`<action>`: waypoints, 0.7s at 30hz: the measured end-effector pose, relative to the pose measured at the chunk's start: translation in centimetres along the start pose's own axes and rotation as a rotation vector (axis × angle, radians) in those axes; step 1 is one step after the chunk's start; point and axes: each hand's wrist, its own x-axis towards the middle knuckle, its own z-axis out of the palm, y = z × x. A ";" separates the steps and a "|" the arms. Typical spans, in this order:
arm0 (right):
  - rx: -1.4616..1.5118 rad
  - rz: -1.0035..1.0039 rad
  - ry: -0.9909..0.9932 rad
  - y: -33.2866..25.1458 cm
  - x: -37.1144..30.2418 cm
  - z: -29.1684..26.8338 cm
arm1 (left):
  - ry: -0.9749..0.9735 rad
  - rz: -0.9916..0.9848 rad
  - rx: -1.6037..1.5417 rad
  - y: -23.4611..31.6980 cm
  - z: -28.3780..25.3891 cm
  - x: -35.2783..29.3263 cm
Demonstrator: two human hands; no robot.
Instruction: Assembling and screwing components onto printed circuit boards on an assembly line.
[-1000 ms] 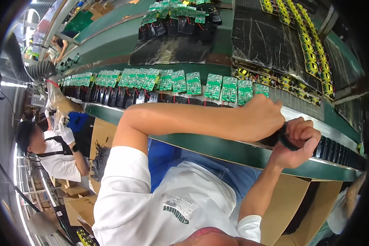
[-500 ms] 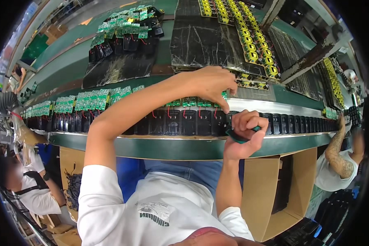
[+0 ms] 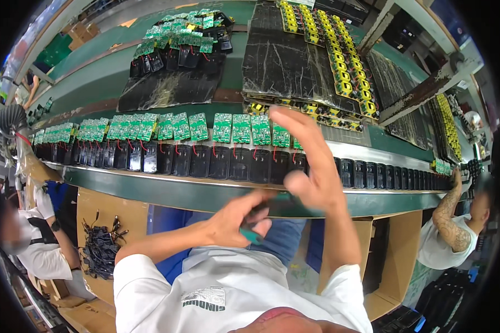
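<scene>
My left hand [image 3: 236, 219] is closed around a teal-and-black hand tool [image 3: 251, 234], in front of the bench edge. The tool is smeared by motion, so its kind does not show. My right hand [image 3: 319, 166] is raised beside it with fingers stretched and thumb apart; it hides part of a row of black plastic shells [image 3: 238, 164] on the bench. Green circuit boards [image 3: 241, 129] lean behind the shells, joined to them by red wires. To the right of my hand the shells [image 3: 372, 173] show no boards.
Yellow-topped components [image 3: 341, 66] lie in rows on dark sheets [image 3: 283, 61] behind. A heap of boards and shells [image 3: 178, 39] is at back left. Open cartons [image 3: 397, 261] flank me, the left one holding black cables [image 3: 103, 250]. A metal post [image 3: 419, 89] slants at right; co-workers sit either side.
The tool has passed from my right hand to my left. My left hand has come down from the boards to the bench front; my right has risen and opened. The view has shifted slightly.
</scene>
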 end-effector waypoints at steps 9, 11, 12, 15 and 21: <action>-0.974 0.263 -0.547 6.5 3.5 2.4 | -0.398 0.006 0.162 -5.7 2.1 -4.7; -0.976 0.269 -0.550 6.0 3.6 2.3 | -0.374 0.051 0.151 -7.5 2.0 -4.9; -0.962 0.265 -0.543 5.7 3.6 2.0 | -0.345 0.080 0.155 -8.2 1.9 -5.2; -0.934 0.257 -0.548 5.0 3.4 1.1 | -0.274 0.137 0.149 -9.4 1.9 -5.7; -0.832 0.258 -0.452 5.5 1.7 0.5 | -0.253 0.248 0.240 -9.3 0.7 -5.5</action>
